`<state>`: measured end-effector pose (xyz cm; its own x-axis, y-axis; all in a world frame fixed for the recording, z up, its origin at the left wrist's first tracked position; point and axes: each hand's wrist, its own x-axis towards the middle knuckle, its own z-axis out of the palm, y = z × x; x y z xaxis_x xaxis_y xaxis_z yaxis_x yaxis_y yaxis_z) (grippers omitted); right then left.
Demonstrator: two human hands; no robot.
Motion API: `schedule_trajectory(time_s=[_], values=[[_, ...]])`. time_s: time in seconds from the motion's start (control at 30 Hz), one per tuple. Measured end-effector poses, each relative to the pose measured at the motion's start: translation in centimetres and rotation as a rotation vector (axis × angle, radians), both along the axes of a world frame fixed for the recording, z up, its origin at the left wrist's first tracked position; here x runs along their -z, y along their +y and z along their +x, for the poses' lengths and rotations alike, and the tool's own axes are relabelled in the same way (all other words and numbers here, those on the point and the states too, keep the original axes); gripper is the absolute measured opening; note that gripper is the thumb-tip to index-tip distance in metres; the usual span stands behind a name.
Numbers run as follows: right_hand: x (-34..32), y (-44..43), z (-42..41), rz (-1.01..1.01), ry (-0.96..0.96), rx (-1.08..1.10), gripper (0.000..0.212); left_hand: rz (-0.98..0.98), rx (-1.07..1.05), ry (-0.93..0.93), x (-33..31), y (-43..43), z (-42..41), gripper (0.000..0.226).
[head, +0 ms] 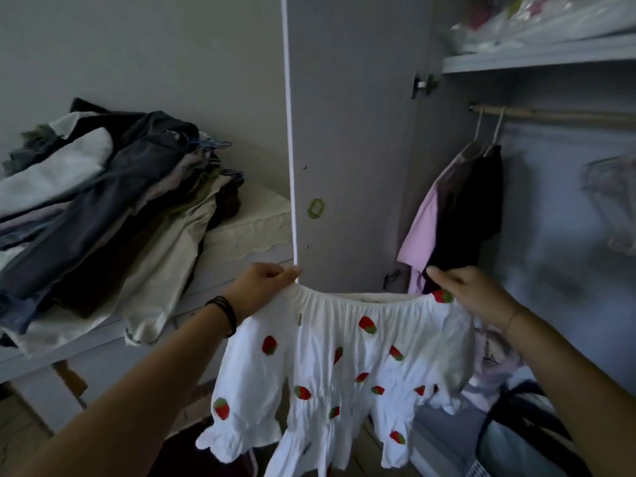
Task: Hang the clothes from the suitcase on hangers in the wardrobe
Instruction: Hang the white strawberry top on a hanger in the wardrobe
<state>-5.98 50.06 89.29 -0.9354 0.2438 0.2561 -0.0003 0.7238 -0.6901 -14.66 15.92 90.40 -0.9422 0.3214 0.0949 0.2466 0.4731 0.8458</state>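
White gathered garment with red strawberry print (344, 356): it hangs before the grey wardrobe door (351, 132), its elastic edge stretched level, left to right. Your left hand (265, 287) pinches one end and your right hand (471, 290) the other. No hanger is fitted. The wooden rail (568, 115) lies up and right, nearer your right hand. The blue wire hangers (210, 145) lie well left.
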Motion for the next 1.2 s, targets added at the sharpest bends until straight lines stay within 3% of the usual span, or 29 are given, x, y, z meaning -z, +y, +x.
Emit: schedule_trajectory(time_s=[0.07, 0.13, 0.23, 0.37, 0.47, 0.57, 0.67, 0.77, 0.87, 0.93, 1.03, 1.2], values=[[0.8, 1.8, -0.5, 0.447, -0.059, 0.092, 0.056, -0.281, -0.007, 0.162, 0.3, 1.6, -1.0, 0.058], [1.2, 3.2, -0.9, 0.673, -0.123, 0.166, 0.058, -0.402, 0.034, 0.25, 0.9, 3.3, -2.1, 0.06], [1.7, 5.4, -1.2, 0.544, -0.194, 0.232, 0.062, -0.38, 0.103, 0.287, 1.4, 5.9, -4.1, 0.06], [2.1, 7.6, -1.6, 0.564, -0.065, 0.333, 0.033, -0.253, 0.12, 0.346, 1.5, 9.4, -7.1, 0.057], [1.3, 9.3, -2.3, 0.585, -0.084, 0.437, 0.045, -0.139, 0.165, 0.309, 0.8, 12.0, -9.3, 0.055], [0.1, 11.6, -2.9, 0.423, -0.143, 0.5, 0.045, 0.014, 0.238, 0.219, 0.0, 14.4, -11.0, 0.053], [-0.3, 12.6, -3.1, 0.392, -0.174, 0.474, 0.013, 0.136, 0.317, 0.112, -0.7, 16.6, -12.3, 0.049], [0.3, 14.3, -3.3, 0.332, -0.179, 0.485, 0.037, 0.192, 0.386, 0.058, -0.9, 18.8, -13.5, 0.034], [1.0, 16.0, -2.7, 0.149, -0.03, 0.402, 0.034, 0.125, 0.443, 0.045, -0.8, 20.7, -14.1, 0.014], [0.5, 16.0, -2.1, -0.178, 0.1, 0.358, 0.027, 0.088, 0.489, 0.039, -0.4, 22.0, -14.6, 0.007], [0.5, 17.0, -1.7, -0.577, 0.172, 0.375, 0.019, -0.03, 0.53, 0.068, 0.2, 23.8, -15.8, 0.013], [-0.8, 19.8, -2.5, -0.835, 0.344, 0.387, 0.029, -0.256, 0.514, 0.06, 0.8, 27.5, -16.2, 0.024]])
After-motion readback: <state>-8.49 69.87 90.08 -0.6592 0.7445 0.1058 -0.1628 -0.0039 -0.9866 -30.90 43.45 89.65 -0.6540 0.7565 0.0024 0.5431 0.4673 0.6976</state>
